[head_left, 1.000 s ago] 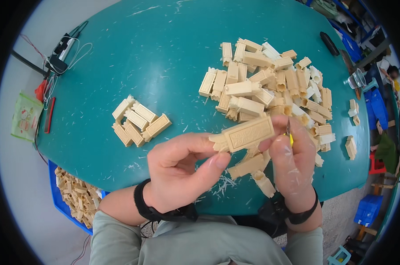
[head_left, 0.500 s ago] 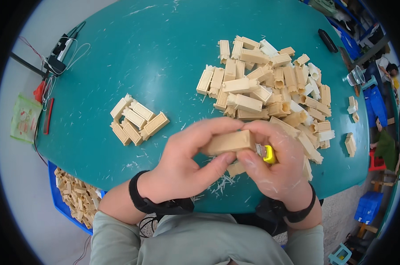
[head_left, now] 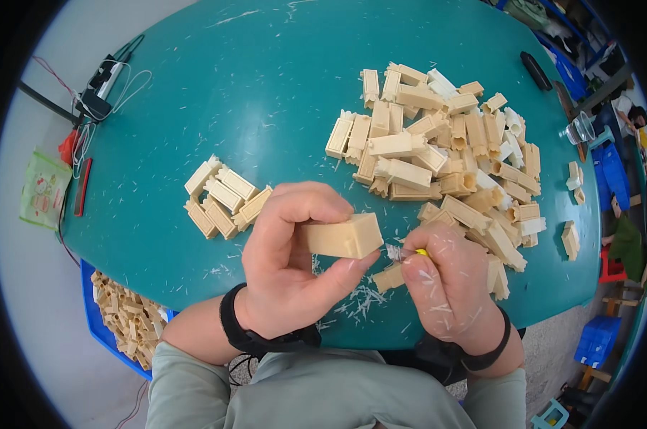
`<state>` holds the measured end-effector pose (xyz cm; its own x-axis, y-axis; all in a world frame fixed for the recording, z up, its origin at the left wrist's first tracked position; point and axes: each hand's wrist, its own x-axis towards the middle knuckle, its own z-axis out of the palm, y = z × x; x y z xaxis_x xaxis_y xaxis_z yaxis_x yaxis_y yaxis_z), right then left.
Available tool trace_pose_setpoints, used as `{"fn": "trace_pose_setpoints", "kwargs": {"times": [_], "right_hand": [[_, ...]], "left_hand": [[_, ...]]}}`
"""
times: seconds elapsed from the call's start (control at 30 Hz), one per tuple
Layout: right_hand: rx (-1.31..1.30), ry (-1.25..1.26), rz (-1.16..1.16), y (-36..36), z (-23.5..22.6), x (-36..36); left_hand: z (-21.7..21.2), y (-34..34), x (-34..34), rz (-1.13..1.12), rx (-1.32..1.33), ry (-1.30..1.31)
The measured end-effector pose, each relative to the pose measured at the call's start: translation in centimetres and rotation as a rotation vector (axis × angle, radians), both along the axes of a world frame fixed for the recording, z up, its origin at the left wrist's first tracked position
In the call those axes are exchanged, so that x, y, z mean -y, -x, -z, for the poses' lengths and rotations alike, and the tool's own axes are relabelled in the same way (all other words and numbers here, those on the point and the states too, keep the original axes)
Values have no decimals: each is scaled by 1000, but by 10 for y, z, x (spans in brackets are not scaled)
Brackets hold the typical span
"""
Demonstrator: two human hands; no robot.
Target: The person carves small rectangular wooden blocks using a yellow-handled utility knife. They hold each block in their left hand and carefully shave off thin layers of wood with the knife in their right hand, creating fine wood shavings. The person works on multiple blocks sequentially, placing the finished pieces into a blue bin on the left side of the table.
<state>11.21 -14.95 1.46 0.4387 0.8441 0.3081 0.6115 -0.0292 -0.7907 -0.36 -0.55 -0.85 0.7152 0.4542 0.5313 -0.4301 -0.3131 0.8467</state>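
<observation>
My left hand (head_left: 295,261) grips a beige plastic block (head_left: 343,237) between thumb and fingers, its square end turned toward the right. Closed around a small knife (head_left: 421,252) with a yellow handle, my right hand (head_left: 448,279) is just right of the block. The knife's short blade points left, a little apart from the block; most of the handle is hidden in the fist. Beneath the hands lie thin pale shavings (head_left: 357,304) and another beige block (head_left: 389,278). A small group of beige blocks (head_left: 227,198) rests on the table beyond my left hand.
A large heap of beige and white blocks (head_left: 438,143) covers the green table's (head_left: 252,93) right side. A few blocks (head_left: 570,240) and a clear cup (head_left: 579,129) stand near the right edge. A blue bin (head_left: 98,314) full of pieces sits lower left; a power strip (head_left: 102,89) lies far left.
My right hand has drawn the knife away from the block, down and slightly right. My left hand has turned the block so its end shows more.
</observation>
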Motion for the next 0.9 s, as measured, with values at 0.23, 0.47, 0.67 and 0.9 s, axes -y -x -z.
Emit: {"fn": "trace_pose_setpoints", "kwargs": {"times": [0.23,0.47,0.67,0.9], "right_hand": [[50,-10,11,1,0,-2],[54,-1,6,1,1,-2],[101,-14,3,-1,2,-2],[130,-47,62,-5,8,-2]], "left_hand": [[1,0,4,-45,2,-12],[0,0,3,15,17,-1],[0,4,1,91,-18,-6],[-9,3,5,191,-95,-9]]}}
